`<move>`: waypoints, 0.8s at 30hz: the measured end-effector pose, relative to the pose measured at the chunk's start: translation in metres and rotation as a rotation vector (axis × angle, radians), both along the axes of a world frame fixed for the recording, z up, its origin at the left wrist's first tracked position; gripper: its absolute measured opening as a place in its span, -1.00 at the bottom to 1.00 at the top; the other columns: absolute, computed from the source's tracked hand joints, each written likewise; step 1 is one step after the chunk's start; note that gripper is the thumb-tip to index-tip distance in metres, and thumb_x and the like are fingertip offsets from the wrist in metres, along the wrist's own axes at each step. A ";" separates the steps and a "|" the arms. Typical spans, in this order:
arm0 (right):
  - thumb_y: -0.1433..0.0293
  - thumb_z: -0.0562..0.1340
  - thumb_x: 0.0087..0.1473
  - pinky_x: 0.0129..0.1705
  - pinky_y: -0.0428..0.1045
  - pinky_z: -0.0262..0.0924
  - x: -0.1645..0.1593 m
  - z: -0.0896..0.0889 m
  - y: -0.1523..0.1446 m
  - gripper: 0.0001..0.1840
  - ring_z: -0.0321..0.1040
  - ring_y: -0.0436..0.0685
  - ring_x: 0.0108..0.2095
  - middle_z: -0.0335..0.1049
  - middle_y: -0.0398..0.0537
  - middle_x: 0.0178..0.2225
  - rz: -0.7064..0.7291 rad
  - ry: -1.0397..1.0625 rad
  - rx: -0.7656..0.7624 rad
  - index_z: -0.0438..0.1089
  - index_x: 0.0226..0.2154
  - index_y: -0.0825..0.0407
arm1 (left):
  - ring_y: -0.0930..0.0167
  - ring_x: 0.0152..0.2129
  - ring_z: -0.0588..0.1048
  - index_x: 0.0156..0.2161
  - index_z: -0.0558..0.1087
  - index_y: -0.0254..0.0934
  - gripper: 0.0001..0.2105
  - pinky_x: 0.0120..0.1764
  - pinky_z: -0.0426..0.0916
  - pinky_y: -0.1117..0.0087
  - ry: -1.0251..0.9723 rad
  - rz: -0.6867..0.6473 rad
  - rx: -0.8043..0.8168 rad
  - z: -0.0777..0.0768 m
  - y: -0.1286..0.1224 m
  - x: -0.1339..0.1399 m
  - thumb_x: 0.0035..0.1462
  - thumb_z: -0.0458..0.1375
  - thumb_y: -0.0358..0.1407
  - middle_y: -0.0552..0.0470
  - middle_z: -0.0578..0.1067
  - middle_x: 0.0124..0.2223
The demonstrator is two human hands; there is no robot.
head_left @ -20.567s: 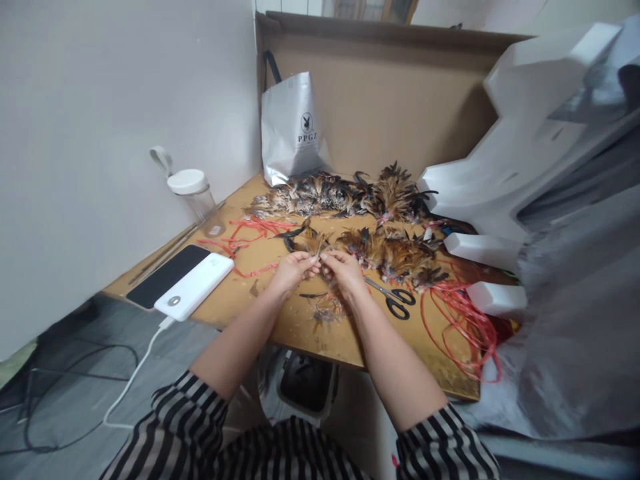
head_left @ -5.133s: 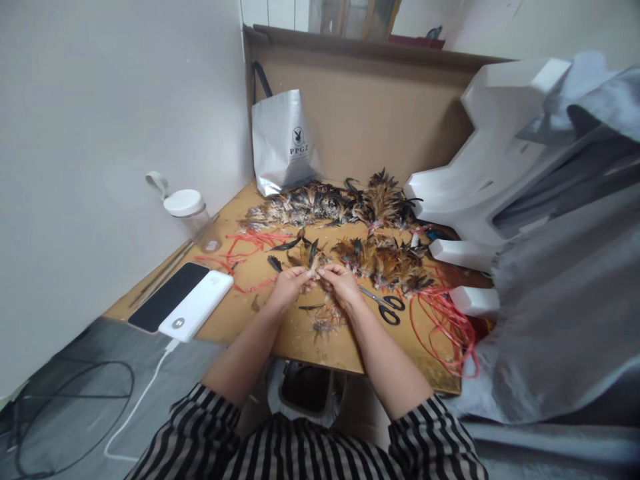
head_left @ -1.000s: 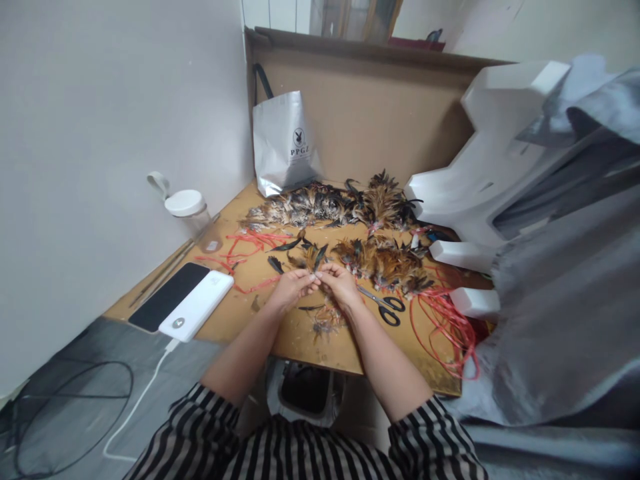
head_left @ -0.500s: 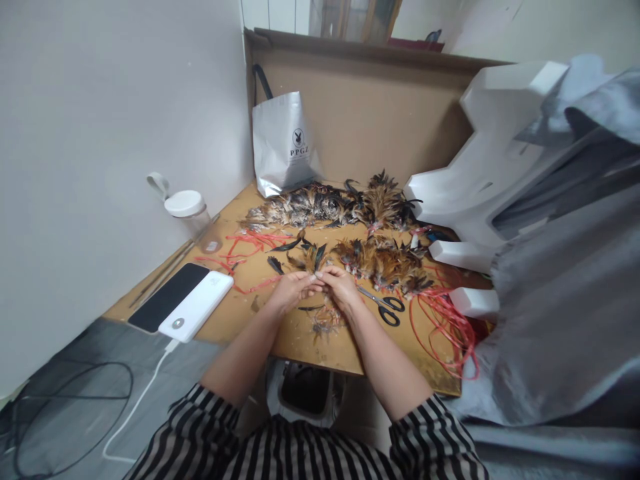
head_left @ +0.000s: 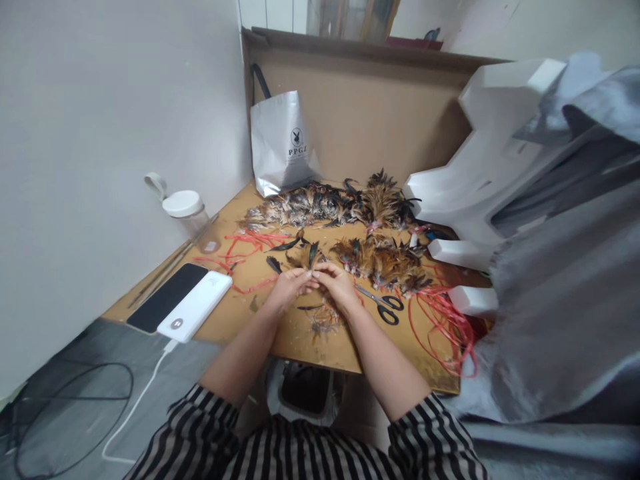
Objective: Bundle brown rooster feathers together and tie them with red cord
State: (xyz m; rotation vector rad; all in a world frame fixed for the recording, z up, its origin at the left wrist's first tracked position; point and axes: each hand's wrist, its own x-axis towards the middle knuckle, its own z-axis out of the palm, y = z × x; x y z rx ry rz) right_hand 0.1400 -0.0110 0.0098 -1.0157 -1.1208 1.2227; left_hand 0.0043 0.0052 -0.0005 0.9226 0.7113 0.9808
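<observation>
A small bunch of brown and dark feathers fans out beyond my fingertips. My left hand is closed, pinching its quill end from the left. Fingers curled, my right hand meets the left at the same spot and pinches there too; the quill ends are mostly hidden. Right of my right hand lie the scissors with black handles. Tied brown feather bunches sit just beyond them. Loose feather scraps are on the table below my hands.
A long heap of feathers runs along the back, before a silver bag. Red plastic string tangles at right, with more at left. A power bank, phone and lidded jar stand left. A white sewing machine borders the right.
My hands stay together at nearly the same place, with a slight shift of the fingers. Fewer dark feathers show upright in the bunch. The whole view has drifted slightly.
</observation>
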 end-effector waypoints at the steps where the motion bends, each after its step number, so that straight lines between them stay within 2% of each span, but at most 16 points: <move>1: 0.28 0.28 -0.21 -0.45 -0.09 0.14 -0.001 0.002 -0.001 -0.71 0.21 -0.05 -0.53 0.34 -0.12 -0.45 -0.041 -0.089 0.063 0.35 -0.36 0.06 | 0.50 -0.54 0.45 -0.37 0.45 -0.40 -0.77 -0.46 0.27 0.54 -0.040 0.019 -0.013 -0.001 0.001 0.000 -0.14 0.23 -0.26 -0.05 0.50 -0.45; 6: 0.30 0.23 -0.14 -0.23 0.00 0.17 -0.004 0.009 -0.010 -0.63 0.24 0.06 -0.33 0.31 -0.03 -0.27 -0.193 -0.641 0.395 0.31 -0.19 0.01 | 0.42 -0.38 0.47 -0.32 0.46 -0.43 -0.78 -0.29 0.30 0.45 -0.161 0.035 -0.048 0.001 0.002 -0.001 -0.11 0.22 -0.31 -0.14 0.52 -0.32; 10: 0.33 0.17 -0.07 -0.13 0.03 0.13 -0.005 0.013 -0.015 -0.58 0.22 0.14 -0.18 0.30 0.02 -0.22 -0.230 -0.891 0.492 0.24 -0.09 0.01 | 0.37 -0.31 0.47 -0.33 0.47 -0.43 -0.79 -0.20 0.28 0.40 -0.181 0.022 -0.047 0.002 0.001 -0.001 -0.10 0.21 -0.32 -0.17 0.52 -0.30; 16: 0.33 0.12 -0.01 -0.18 -0.02 0.13 -0.004 0.014 -0.016 -0.64 0.24 0.11 -0.23 0.32 0.00 -0.27 -0.267 -0.997 0.490 0.24 -0.11 0.02 | 0.38 -0.32 0.47 -0.34 0.48 -0.43 -0.81 -0.19 0.29 0.40 -0.171 -0.026 -0.037 -0.002 0.000 0.001 -0.09 0.20 -0.33 -0.16 0.51 -0.29; 24: 0.33 0.11 -0.01 -0.23 -0.04 0.12 0.001 0.017 -0.016 -0.76 0.24 0.08 -0.29 0.33 -0.02 -0.33 -0.215 -0.957 0.486 0.33 -0.24 0.02 | 0.39 -0.34 0.46 -0.35 0.49 -0.42 -0.81 -0.19 0.29 0.38 -0.141 -0.024 -0.021 0.002 -0.003 0.002 -0.11 0.21 -0.32 -0.14 0.51 -0.31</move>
